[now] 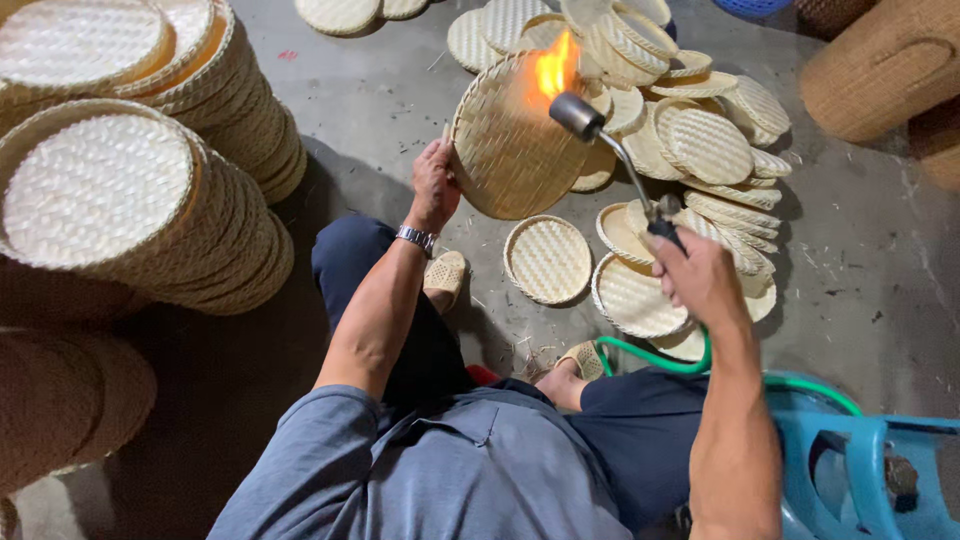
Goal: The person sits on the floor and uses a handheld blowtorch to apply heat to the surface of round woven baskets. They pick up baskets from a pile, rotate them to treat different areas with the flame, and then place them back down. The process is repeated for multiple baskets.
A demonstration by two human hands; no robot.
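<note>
Your left hand (pixel 435 185) grips the left rim of one round woven bamboo tray (pixel 510 140), its fingers curled over the edge, and holds it tilted up on its edge above the concrete floor (pixel 380 110), in the middle of the scene a little beyond your knees. Your right hand (pixel 700 280) is wrapped around the handle of one gas torch (pixel 620 160), fingers pressed together around the grip. The torch's metal neck slants up and left to a round nozzle, and one orange flame (pixel 555 70) licks the upper right part of the held tray.

One green hose (pixel 660 358) runs from under your right hand toward the near right, where a single blue plastic stool (pixel 860 460) stands.

On the floor just beyond your feet lies one small tray (pixel 547 258) flat by itself. To its right sits a loose heap of trays (pixel 700 150), too overlapped to count exactly, well over ten. A few more lie at the far edge.

On the left, two tall stacks of trays (pixel 150 200) rise, each many layers deep, with a third darker stack near the left corner. At the far right stands one large woven basket (pixel 880 65).

You wear one metal wristwatch (pixel 417 238) on the left wrist and two woven sandals (pixel 445 275).
</note>
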